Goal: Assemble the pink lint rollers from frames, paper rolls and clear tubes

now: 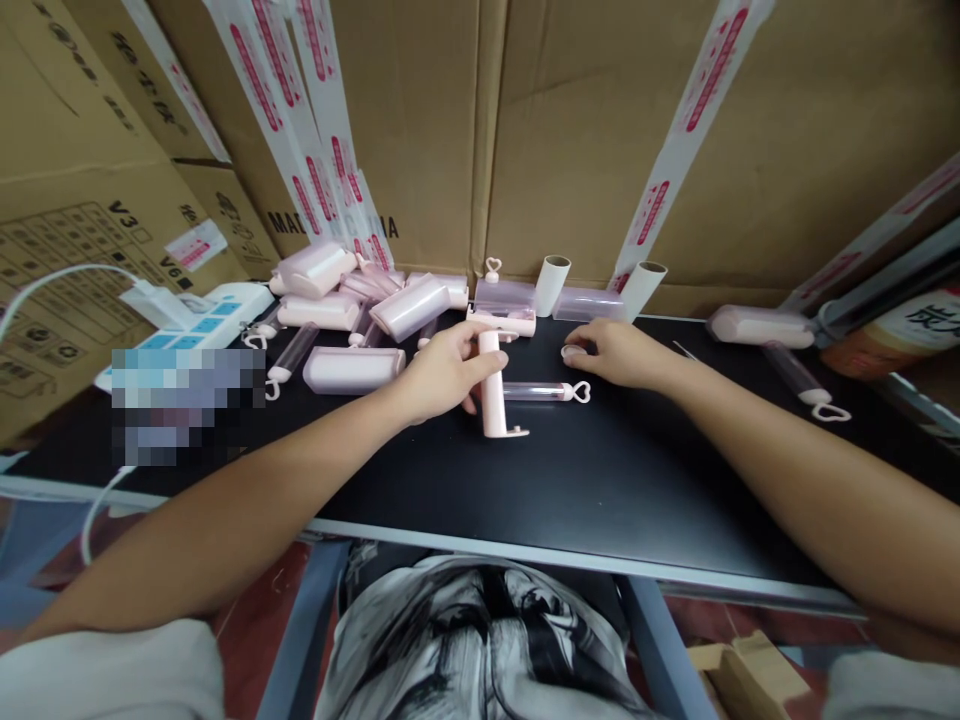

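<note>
Now the left hand gripped the pink frame, long axis toward the wearer, as the clear tube lay crosswise just right of it, the right hand farther off, fingertips at a pale disc, hold unclear.

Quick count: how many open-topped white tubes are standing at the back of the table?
2: one tube left of a clear purple sleeve, another tube at its right end, beyond the right hand. Others may be hidden.
</note>
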`<action>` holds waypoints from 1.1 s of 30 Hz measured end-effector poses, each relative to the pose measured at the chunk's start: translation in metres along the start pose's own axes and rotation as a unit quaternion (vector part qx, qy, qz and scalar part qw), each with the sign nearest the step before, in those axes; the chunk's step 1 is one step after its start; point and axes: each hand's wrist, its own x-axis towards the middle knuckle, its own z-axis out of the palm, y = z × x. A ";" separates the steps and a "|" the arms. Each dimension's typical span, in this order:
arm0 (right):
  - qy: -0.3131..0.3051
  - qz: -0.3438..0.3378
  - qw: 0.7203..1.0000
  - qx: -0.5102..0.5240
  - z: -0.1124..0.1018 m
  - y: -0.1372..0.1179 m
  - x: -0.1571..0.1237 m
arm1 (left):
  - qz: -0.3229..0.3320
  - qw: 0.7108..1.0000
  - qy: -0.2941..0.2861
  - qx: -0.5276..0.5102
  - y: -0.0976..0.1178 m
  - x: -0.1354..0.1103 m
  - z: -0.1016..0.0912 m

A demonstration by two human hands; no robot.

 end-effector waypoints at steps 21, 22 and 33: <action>0.313 0.193 0.929 0.036 -0.019 0.096 0.006 | -0.017 0.857 0.022 0.515 -0.003 0.001 -0.016; 0.313 0.202 0.927 0.043 -0.017 0.098 0.007 | -0.020 0.850 0.018 0.526 -0.002 0.000 -0.016; 0.403 0.132 0.887 0.180 -0.076 0.015 -0.002 | 0.126 0.851 0.090 0.501 0.004 -0.010 -0.007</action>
